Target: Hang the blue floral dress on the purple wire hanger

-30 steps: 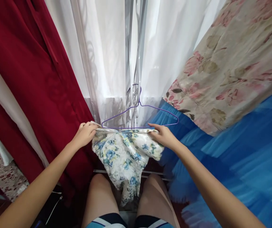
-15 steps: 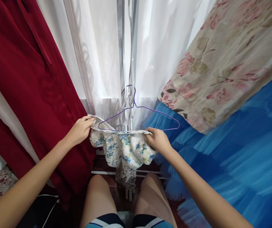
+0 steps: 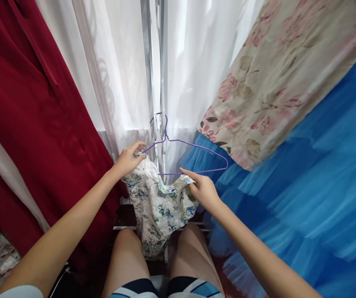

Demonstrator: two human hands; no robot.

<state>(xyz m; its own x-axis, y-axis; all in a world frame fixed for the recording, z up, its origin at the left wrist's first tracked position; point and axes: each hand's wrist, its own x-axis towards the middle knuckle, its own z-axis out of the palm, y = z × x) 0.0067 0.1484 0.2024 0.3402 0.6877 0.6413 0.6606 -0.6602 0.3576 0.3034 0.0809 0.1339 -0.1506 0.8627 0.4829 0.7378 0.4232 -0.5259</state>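
A white garment with blue floral print (image 3: 156, 211) hangs between my two hands, above my knees. My left hand (image 3: 131, 159) is closed on its upper left edge, beside the sloping left arm of a purple wire hanger (image 3: 210, 148). That left end of the hanger is hidden behind the cloth and hand. My right hand (image 3: 204, 188) pinches the garment's upper right edge, just below the hanger's bottom bar. The hanger's right end stays bare. Its hook hangs at a narrow metal stand in front of white cloth.
Red cloth (image 3: 56, 124) hangs on the left and white curtains (image 3: 187, 70) behind. On the right, a beige floral cloth (image 3: 258, 91) overlaps blue tulle (image 3: 314, 186). A metal pole (image 3: 162, 54) rises in the middle. My knees (image 3: 186, 248) are below.
My left hand has moved right and slightly up, bringing the garment's left edge over the hanger's left end. The garment now hangs longer, with its neckline sagging. My right hand has stayed nearly in place.
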